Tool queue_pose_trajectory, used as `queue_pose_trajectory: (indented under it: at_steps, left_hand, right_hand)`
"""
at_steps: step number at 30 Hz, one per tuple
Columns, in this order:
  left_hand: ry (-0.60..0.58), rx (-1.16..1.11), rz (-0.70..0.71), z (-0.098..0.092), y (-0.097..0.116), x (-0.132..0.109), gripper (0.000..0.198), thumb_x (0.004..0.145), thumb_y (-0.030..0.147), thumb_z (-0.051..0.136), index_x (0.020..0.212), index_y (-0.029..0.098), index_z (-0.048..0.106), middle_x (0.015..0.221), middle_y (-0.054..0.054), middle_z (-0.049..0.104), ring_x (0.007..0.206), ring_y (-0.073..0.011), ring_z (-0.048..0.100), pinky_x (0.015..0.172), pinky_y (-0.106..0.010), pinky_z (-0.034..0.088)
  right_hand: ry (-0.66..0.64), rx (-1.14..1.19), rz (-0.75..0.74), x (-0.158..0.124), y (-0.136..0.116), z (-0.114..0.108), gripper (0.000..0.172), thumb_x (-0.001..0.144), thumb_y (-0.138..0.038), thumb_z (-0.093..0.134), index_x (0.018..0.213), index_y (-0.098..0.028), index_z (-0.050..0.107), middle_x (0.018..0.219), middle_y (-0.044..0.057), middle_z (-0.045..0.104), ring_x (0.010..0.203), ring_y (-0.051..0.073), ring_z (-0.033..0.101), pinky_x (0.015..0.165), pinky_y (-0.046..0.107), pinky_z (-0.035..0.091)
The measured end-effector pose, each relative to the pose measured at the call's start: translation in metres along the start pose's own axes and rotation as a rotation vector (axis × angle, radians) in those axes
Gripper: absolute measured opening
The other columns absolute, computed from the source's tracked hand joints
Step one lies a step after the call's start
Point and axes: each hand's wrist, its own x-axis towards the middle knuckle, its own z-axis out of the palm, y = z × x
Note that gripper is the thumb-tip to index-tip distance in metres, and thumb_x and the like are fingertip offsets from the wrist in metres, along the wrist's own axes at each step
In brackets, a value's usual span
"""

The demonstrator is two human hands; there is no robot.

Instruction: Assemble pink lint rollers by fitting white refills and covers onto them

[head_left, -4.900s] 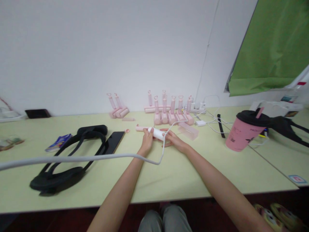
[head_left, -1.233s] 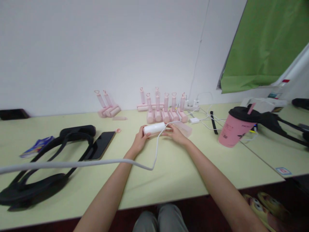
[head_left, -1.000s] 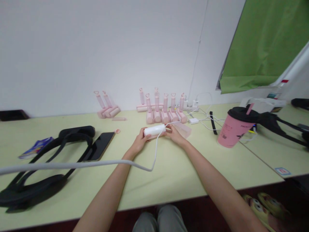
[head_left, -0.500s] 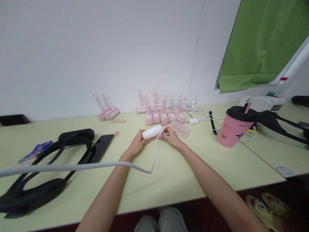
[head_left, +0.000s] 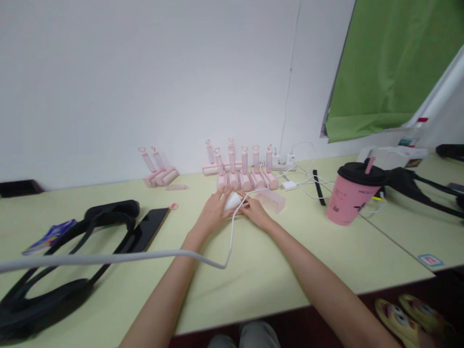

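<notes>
A smooth white cylinder [head_left: 233,201] lies between my hands low over the table, partly covered by fingers. My left hand [head_left: 214,209] is wrapped over its left part. At its right end my right hand [head_left: 255,210] has its fingers bent inward; a thin pinkish edge shows by the fingertips, too small to name. Right behind the hands stand several pale pink cylinders [head_left: 245,181], each with a clear-walled tube and a loop on top. A translucent pink box [head_left: 271,200] rests beside my right hand. A white cable [head_left: 232,241] crosses in front of the cylinder.
Left are a black headset frame [head_left: 105,212], a dark phone [head_left: 154,224] and a small pink round piece [head_left: 174,206]. More pink pieces [head_left: 159,176] lie behind. On the right stand a pink cup with black lid [head_left: 348,200], white cables and an adapter [head_left: 289,185].
My left hand has moved from the cylinder's left end to over it, hiding much of it. My right hand stays near the right end. The view has shifted slightly.
</notes>
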Motion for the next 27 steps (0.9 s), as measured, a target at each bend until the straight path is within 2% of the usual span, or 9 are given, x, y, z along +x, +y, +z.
queue_pose_trajectory:
  at_steps: [3, 5, 7, 9, 12, 15, 19, 23, 27]
  left_hand:
    - [-0.099, -0.073, 0.061, 0.006, 0.003, 0.014, 0.058, 0.087, 0.043, 0.041, 0.139, 0.022, 0.025, 0.129, -0.014, 0.047, 0.113, -0.0256, 0.050, 0.091, -0.038, 0.040]
    - [-0.104, -0.108, 0.054, 0.008, 0.002, 0.017, 0.055, 0.087, 0.043, 0.040, 0.136, 0.022, 0.031, 0.126, -0.013, 0.050, 0.110, -0.0257, 0.052, 0.090, -0.037, 0.041]
    - [-0.089, -0.156, 0.028, 0.008, 0.000, 0.017, 0.052, 0.085, 0.044, 0.042, 0.132, 0.023, 0.037, 0.125, -0.012, 0.051, 0.109, -0.0254, 0.052, 0.090, -0.037, 0.040]
    - [-0.082, -0.203, -0.014, 0.005, -0.002, 0.015, 0.050, 0.084, 0.046, 0.044, 0.129, 0.025, 0.041, 0.124, -0.010, 0.052, 0.107, -0.0251, 0.053, 0.089, -0.037, 0.040]
    - [-0.086, -0.229, -0.064, 0.002, -0.005, 0.015, 0.051, 0.082, 0.045, 0.047, 0.128, 0.025, 0.042, 0.121, -0.010, 0.055, 0.105, -0.0260, 0.054, 0.088, -0.037, 0.041]
    - [-0.119, -0.234, -0.088, 0.001, -0.006, 0.017, 0.053, 0.081, 0.043, 0.048, 0.129, 0.024, 0.041, 0.117, -0.010, 0.057, 0.103, -0.0270, 0.056, 0.086, -0.037, 0.041]
    - [-0.143, -0.297, -0.110, 0.002, -0.001, 0.020, 0.058, 0.077, 0.044, 0.051, 0.129, 0.020, 0.040, 0.113, -0.011, 0.059, 0.097, -0.0269, 0.058, 0.082, -0.036, 0.043]
    - [-0.193, -0.374, -0.145, 0.001, 0.005, 0.021, 0.057, 0.075, 0.039, 0.052, 0.126, 0.017, 0.040, 0.105, -0.010, 0.060, 0.089, -0.0246, 0.058, 0.078, -0.034, 0.044]
    - [-0.246, -0.423, -0.208, 0.000, 0.008, 0.021, 0.054, 0.074, 0.041, 0.050, 0.122, 0.016, 0.042, 0.098, -0.009, 0.061, 0.084, -0.0233, 0.059, 0.073, -0.032, 0.044]
  right_hand:
    - [-0.021, 0.015, 0.024, 0.000, 0.004, -0.004, 0.059, 0.072, -0.022, 0.061, 0.129, -0.020, 0.045, 0.089, 0.004, 0.066, 0.077, 0.015, 0.062, 0.076, 0.031, 0.050]
    - [-0.057, 0.059, 0.024, 0.000, 0.010, -0.008, 0.069, 0.064, -0.023, 0.069, 0.129, -0.019, 0.046, 0.097, 0.005, 0.066, 0.086, 0.016, 0.062, 0.083, 0.033, 0.048]
    - [-0.094, 0.122, 0.023, 0.000, 0.014, -0.010, 0.069, 0.059, -0.023, 0.072, 0.125, -0.018, 0.050, 0.102, 0.004, 0.065, 0.091, 0.017, 0.061, 0.087, 0.033, 0.045]
    - [-0.111, 0.136, 0.016, 0.000, 0.014, -0.011, 0.053, 0.064, -0.025, 0.069, 0.114, -0.017, 0.058, 0.097, 0.003, 0.067, 0.090, 0.017, 0.061, 0.085, 0.032, 0.045]
    - [-0.058, -0.001, -0.040, -0.002, 0.006, -0.012, 0.026, 0.078, -0.031, 0.055, 0.096, -0.016, 0.067, 0.084, 0.003, 0.068, 0.081, 0.017, 0.061, 0.078, 0.029, 0.045]
    - [0.011, -0.184, -0.088, -0.004, -0.006, -0.010, 0.031, 0.088, -0.032, 0.042, 0.086, -0.015, 0.067, 0.079, 0.005, 0.067, 0.076, 0.017, 0.060, 0.075, 0.028, 0.042]
    - [0.093, -0.317, -0.093, -0.006, -0.013, -0.004, 0.033, 0.091, -0.024, 0.033, 0.087, -0.014, 0.064, 0.084, 0.009, 0.066, 0.081, 0.018, 0.058, 0.078, 0.029, 0.040]
    - [0.105, -0.355, -0.098, -0.007, -0.013, 0.000, 0.031, 0.088, -0.016, 0.032, 0.093, -0.015, 0.063, 0.089, 0.010, 0.065, 0.087, 0.019, 0.056, 0.082, 0.029, 0.039]
    - [0.128, -0.329, -0.061, -0.006, -0.013, 0.001, 0.033, 0.089, -0.019, 0.030, 0.088, -0.016, 0.063, 0.084, 0.009, 0.065, 0.083, 0.019, 0.056, 0.080, 0.029, 0.039]
